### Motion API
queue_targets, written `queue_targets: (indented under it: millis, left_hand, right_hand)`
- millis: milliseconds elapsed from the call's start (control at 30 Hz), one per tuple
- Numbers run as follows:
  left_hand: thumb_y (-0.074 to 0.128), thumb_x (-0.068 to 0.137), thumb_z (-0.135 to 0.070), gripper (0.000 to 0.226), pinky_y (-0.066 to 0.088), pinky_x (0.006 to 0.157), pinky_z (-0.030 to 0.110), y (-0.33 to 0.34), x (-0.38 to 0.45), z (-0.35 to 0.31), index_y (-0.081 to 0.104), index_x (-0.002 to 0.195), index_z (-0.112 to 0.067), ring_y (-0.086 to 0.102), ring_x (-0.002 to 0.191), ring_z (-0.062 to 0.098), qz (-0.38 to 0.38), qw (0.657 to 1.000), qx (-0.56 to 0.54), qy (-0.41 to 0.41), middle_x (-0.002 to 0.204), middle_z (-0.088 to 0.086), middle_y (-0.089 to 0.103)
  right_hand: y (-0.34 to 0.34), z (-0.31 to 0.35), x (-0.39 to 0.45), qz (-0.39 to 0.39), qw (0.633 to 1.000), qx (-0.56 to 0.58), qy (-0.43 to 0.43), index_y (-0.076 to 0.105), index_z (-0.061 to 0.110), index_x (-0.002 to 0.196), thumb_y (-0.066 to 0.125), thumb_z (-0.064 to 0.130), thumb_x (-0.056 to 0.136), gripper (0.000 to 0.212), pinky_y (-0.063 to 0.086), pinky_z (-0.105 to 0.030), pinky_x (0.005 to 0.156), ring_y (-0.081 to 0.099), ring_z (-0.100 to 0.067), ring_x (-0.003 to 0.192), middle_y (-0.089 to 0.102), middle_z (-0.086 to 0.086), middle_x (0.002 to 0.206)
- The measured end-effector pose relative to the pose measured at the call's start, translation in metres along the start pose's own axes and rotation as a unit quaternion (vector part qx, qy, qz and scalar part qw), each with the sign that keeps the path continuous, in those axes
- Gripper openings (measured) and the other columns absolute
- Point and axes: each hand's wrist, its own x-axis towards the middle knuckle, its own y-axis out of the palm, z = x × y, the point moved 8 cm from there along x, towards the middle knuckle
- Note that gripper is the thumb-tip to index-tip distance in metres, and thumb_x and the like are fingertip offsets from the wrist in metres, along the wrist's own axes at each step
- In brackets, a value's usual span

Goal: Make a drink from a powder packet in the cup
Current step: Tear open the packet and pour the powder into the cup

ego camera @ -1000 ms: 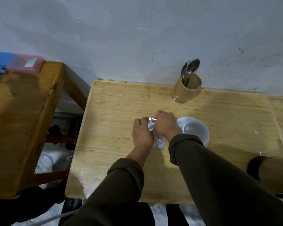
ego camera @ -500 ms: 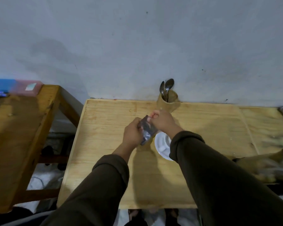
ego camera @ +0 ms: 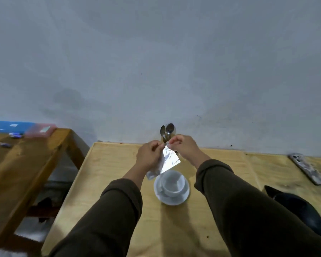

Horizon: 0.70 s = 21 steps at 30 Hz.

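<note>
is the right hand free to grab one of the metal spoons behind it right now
Probably not yet: the right hand is pinching the silver foil packet along with the left hand. The metal spoons stand just behind, unobstructed.

Wooden table [ego camera: 104, 175]: saucer [ego camera: 185, 195], spoon holder [ego camera: 165, 139], perhaps phone [ego camera: 306, 168].

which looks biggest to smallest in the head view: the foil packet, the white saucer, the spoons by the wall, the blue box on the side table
1. Blue box, though it sits farther away, so its rank over the saucer is unsure.
2. White saucer.
3. Foil packet, close in apparent size to the saucer, and nearer the camera.
4. Spoons, only partly visible.
</note>
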Motion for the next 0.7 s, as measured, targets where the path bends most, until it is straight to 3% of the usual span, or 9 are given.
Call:
queue_targets:
  millis: [100, 267, 400, 500, 700]
  left_hand:
    - [0.053, 0.093, -0.028, 0.022, 0.049, 0.083, 0.037, 0.001, -0.004, -0.019, 0.072, 0.095, -0.019, 0.066, 0.095, 0.026, -0.011, 1.000, 0.011, 0.016, 0.098, 0.007, 0.075]
    - [0.049, 0.095, -0.031, 0.024, 0.032, 0.074, 0.024, 0.007, -0.012, -0.041, 0.071, 0.102, -0.023, 0.062, 0.101, 0.020, -0.029, 0.999, 0.043, 0.016, 0.104, 0.002, 0.073]
    - [0.046, 0.094, -0.038, 0.023, 0.040, 0.092, 0.038, 0.009, -0.012, -0.042, 0.069, 0.093, -0.034, 0.062, 0.100, 0.019, -0.054, 0.997, 0.051, 0.006, 0.100, -0.004, 0.073]
    - [0.046, 0.093, -0.038, 0.023, 0.039, 0.093, 0.042, 0.008, -0.013, -0.043, 0.069, 0.090, -0.033, 0.062, 0.099, 0.018, -0.071, 0.996, 0.047, 0.007, 0.099, -0.006, 0.073]
    - [0.046, 0.096, -0.031, 0.025, 0.033, 0.072, 0.028, 0.011, -0.017, -0.047, 0.069, 0.099, -0.022, 0.059, 0.092, 0.017, -0.053, 0.998, 0.015, 0.009, 0.102, 0.002, 0.072]
  right_hand:
    - [-0.018, 0.003, -0.005, -0.004, 1.000, 0.008, -0.022, 0.064, 0.021, 0.070, 0.074, 0.010, 0.075, 0.016, 0.051, -0.035, 0.083, 0.058, -0.018, 0.074, 0.058, 0.007, 0.061]
    - [-0.034, 0.007, -0.011, -0.003, 0.998, 0.020, -0.063, 0.063, 0.017, 0.075, 0.072, 0.007, 0.077, 0.014, 0.043, -0.025, 0.074, 0.054, -0.016, 0.072, 0.057, 0.001, 0.065]
    - [-0.042, 0.009, -0.013, -0.016, 0.996, 0.026, -0.082, 0.064, 0.016, 0.075, 0.071, 0.005, 0.077, 0.013, 0.045, -0.024, 0.073, 0.055, -0.015, 0.072, 0.060, -0.003, 0.071]
    - [-0.042, 0.014, -0.014, -0.006, 0.996, 0.033, -0.086, 0.064, 0.015, 0.077, 0.069, 0.006, 0.079, 0.011, 0.045, -0.018, 0.066, 0.054, -0.011, 0.067, 0.060, -0.003, 0.073]
    - [-0.044, 0.018, -0.018, -0.012, 0.993, 0.036, -0.116, 0.063, 0.016, 0.075, 0.069, 0.007, 0.079, 0.011, 0.043, -0.017, 0.066, 0.052, -0.005, 0.064, 0.058, 0.004, 0.067]
